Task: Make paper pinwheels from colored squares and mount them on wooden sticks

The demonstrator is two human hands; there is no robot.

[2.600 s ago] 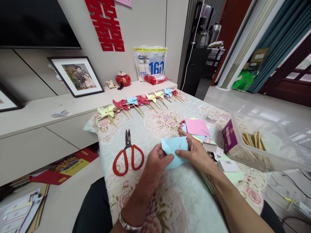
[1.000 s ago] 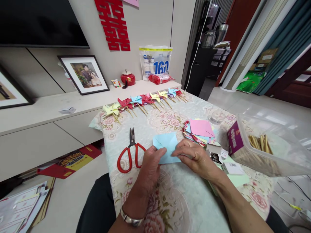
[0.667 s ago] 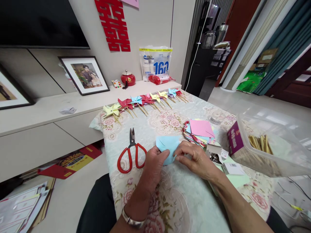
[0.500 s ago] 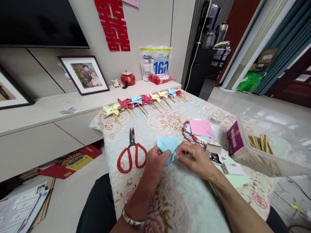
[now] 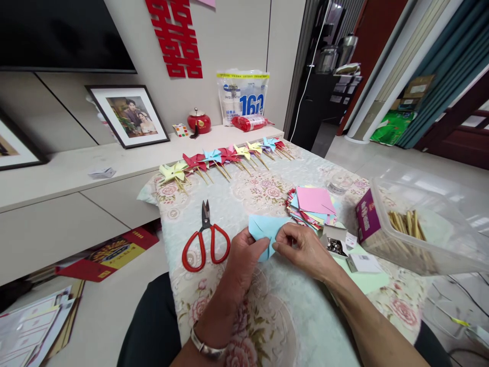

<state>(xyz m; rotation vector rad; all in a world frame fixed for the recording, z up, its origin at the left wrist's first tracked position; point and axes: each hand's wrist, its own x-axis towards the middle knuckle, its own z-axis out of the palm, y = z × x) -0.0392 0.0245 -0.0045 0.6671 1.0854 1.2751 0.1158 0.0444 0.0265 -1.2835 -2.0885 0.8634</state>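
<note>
In the head view, the left hand [image 5: 244, 251] pinches the blue paper [image 5: 266, 226] at the centre of the frame. The right hand [image 5: 301, 247] grips the same paper on its right side, with thumb and fingers. Red-handled scissors [image 5: 206, 218] lie left of centre.

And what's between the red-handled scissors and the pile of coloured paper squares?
In the head view, a light blue sheet of paper shows between them, along with the left hand and right hand pinching it.
</note>
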